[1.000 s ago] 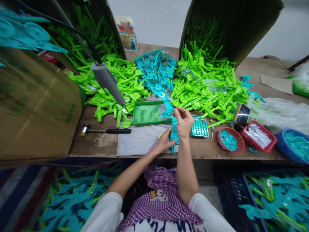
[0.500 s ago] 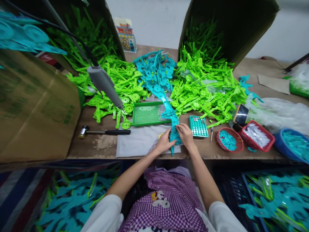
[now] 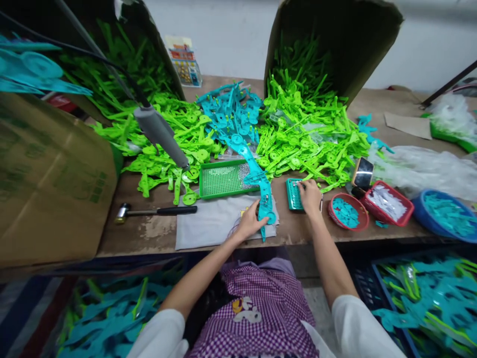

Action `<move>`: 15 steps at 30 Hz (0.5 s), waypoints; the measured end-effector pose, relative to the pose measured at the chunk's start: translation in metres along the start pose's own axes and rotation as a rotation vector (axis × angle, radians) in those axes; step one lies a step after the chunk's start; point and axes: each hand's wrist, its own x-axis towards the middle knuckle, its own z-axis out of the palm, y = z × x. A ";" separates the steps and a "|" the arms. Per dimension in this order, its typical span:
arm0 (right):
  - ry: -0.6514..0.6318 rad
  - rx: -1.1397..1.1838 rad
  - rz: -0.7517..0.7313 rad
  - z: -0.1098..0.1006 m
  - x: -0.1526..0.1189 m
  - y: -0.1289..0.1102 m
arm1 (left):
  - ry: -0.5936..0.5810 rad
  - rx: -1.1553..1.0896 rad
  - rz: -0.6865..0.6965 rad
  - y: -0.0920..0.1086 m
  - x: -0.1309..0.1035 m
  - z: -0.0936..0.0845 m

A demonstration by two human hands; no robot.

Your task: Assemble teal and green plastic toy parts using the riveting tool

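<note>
My left hand point(image 3: 250, 219) is closed around the lower part of a long teal plastic piece point(image 3: 264, 191), which lies over a grey cloth point(image 3: 208, 226). The far end of that piece reaches across a green perforated tray point(image 3: 218, 181) that has small metal bits at its right side. Over a small teal tray point(image 3: 293, 199) with round silvery pieces, my right hand point(image 3: 311, 196) has its fingertips pressed together at the tray's far right part. Whatever is between those fingertips is too small to make out.
A hammer point(image 3: 156, 211) lies at the left, below a hanging grey electric screwdriver point(image 3: 162, 136). Lime-green parts point(image 3: 313, 139) and teal parts point(image 3: 234, 112) are heaped behind. To the right stand a red round basket point(image 3: 348, 211), a red square basket point(image 3: 387, 201) and a blue basin point(image 3: 447, 214).
My right hand has left the teal plastic piece and moved right to the small teal tray. My left hand keeps its hold. The whole view has shifted slightly.
</note>
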 end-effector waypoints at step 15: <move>-0.089 0.306 -0.524 0.019 -0.052 -0.074 | -0.023 -0.049 -0.005 0.000 0.000 0.001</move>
